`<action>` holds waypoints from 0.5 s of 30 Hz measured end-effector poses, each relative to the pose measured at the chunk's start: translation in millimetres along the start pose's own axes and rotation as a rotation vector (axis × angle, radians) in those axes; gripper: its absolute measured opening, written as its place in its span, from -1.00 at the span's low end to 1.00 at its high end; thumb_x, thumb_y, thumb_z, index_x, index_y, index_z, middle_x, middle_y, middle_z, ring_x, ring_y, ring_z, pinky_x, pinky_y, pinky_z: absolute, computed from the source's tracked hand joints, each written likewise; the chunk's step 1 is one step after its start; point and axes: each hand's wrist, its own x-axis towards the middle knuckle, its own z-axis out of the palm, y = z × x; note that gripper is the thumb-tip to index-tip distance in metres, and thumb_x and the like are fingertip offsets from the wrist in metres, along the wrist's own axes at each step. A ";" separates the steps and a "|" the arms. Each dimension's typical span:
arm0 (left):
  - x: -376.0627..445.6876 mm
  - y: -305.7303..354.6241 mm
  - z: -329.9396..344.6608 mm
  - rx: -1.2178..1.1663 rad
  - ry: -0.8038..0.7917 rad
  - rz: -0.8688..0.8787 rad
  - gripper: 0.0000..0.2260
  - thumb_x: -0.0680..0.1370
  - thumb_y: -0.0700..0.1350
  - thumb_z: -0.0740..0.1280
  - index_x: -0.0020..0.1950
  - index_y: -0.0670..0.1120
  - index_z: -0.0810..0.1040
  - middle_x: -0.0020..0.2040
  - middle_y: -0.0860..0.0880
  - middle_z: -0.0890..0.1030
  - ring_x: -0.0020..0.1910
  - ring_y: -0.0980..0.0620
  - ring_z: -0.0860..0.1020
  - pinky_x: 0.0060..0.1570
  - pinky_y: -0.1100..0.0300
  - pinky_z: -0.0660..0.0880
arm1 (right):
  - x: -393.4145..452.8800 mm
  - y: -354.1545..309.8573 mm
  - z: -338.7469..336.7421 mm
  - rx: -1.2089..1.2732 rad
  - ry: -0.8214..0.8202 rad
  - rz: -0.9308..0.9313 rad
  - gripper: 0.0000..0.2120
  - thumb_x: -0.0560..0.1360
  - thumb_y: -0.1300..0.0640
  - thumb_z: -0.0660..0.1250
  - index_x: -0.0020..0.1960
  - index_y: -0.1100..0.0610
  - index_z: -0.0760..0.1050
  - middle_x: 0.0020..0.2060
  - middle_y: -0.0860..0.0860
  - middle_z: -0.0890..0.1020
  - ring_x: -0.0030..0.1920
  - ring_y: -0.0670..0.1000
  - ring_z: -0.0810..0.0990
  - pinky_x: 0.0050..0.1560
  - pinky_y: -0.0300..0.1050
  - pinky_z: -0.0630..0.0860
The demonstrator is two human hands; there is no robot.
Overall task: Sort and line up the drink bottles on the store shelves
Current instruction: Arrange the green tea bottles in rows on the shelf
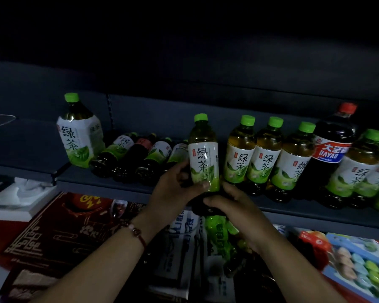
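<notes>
I hold a small green tea bottle (pixel 202 152) upright in front of the dark shelf (pixel 109 184). My left hand (pixel 175 189) grips its lower label, thumb across the front. My right hand (pixel 232 204) curls around its dark base. To its right three matching green-capped bottles (pixel 263 154) stand in a row, then a dark Dayao cola bottle (pixel 333 147) with a red cap and more green tea bottles (pixel 363 167). Left of the held bottle several bottles (pixel 136 158) lie on their sides. A large green tea bottle (pixel 79 132) stands at the far left.
Below the shelf lie red printed boxes (pixel 59 226), a white tissue box (pixel 20 200), a green packet (pixel 221 235) and a colourful package (pixel 359 259) at the right. The shelf above is dark.
</notes>
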 end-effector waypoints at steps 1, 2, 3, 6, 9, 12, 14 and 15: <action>0.9 -1.8 2.4 0.021 0.012 0.028 -0.52 0.43 -0.23 0.52 0.28 0.08 0.49 0.01 0.06 0.69 0.00 0.18 0.65 -0.12 0.33 0.56 | 3.8 -0.8 -1.4 -0.062 -0.014 -0.052 -0.71 0.49 0.23 0.42 0.07 -0.13 0.61 0.00 -0.15 0.71 0.02 -0.17 0.66 0.03 -0.29 0.56; 1.9 -4.3 4.4 0.045 0.027 0.055 -0.47 0.42 -0.24 0.53 0.29 0.12 0.46 0.05 0.07 0.67 0.02 0.20 0.63 -0.09 0.32 0.56 | 7.5 -1.5 -2.3 -0.124 -0.014 -0.105 -0.69 0.47 0.23 0.46 0.09 -0.12 0.59 0.02 -0.15 0.70 0.03 -0.21 0.65 0.00 -0.36 0.55; 3.0 -6.7 6.5 0.068 0.045 0.085 -0.44 0.41 -0.24 0.54 0.27 0.18 0.42 0.08 0.09 0.64 0.03 0.23 0.61 -0.07 0.33 0.56 | 13.9 0.5 -3.8 -0.195 0.009 -0.160 -0.68 0.45 0.24 0.48 0.10 -0.09 0.58 0.04 -0.15 0.68 0.04 -0.24 0.63 -0.01 -0.41 0.52; 8.3 -13.3 11.1 0.177 0.099 0.178 -0.38 0.39 -0.25 0.56 0.19 0.29 0.35 0.05 0.29 0.58 0.06 0.38 0.55 -0.01 0.42 0.51 | 31.2 8.4 -3.2 -0.359 0.144 -0.306 -0.64 0.42 0.29 0.47 0.14 -0.02 0.56 0.08 -0.09 0.62 0.05 -0.27 0.58 0.03 -0.48 0.45; 17.5 -20.1 16.1 0.282 0.109 0.223 -0.36 0.39 -0.21 0.56 0.19 0.34 0.32 0.04 0.40 0.55 0.12 0.42 0.51 0.09 0.43 0.49 | 45.2 21.9 0.6 -0.452 0.314 -0.352 -0.59 0.43 0.36 0.42 0.22 0.08 0.54 0.12 -0.03 0.58 0.15 -0.10 0.56 0.21 -0.23 0.51; 26.5 -28.5 20.2 0.354 0.107 0.219 -0.36 0.42 -0.18 0.54 0.30 0.28 0.30 0.15 0.30 0.54 0.18 0.40 0.49 0.19 0.35 0.47 | 48.9 32.9 5.3 -0.441 0.379 -0.359 -0.47 0.47 0.37 0.36 0.37 0.00 0.42 0.23 -0.09 0.53 0.27 -0.13 0.48 0.33 -0.25 0.40; 31.6 -31.8 22.6 0.387 0.127 0.223 -0.38 0.44 -0.15 0.52 0.39 0.20 0.34 0.21 0.24 0.55 0.20 0.34 0.49 0.21 0.32 0.46 | 47.9 35.4 8.0 -0.401 0.357 -0.362 -0.38 0.50 0.34 0.34 0.38 -0.19 0.30 0.30 -0.19 0.46 0.31 -0.24 0.41 0.31 -0.41 0.31; 34.6 -32.9 23.6 0.394 0.142 0.226 -0.38 0.45 -0.15 0.51 0.42 0.17 0.35 0.24 0.21 0.55 0.21 0.31 0.50 0.22 0.30 0.46 | 48.2 37.1 8.4 -0.389 0.336 -0.365 -0.33 0.50 0.34 0.34 0.40 -0.23 0.24 0.33 -0.21 0.43 0.33 -0.26 0.38 0.32 -0.43 0.29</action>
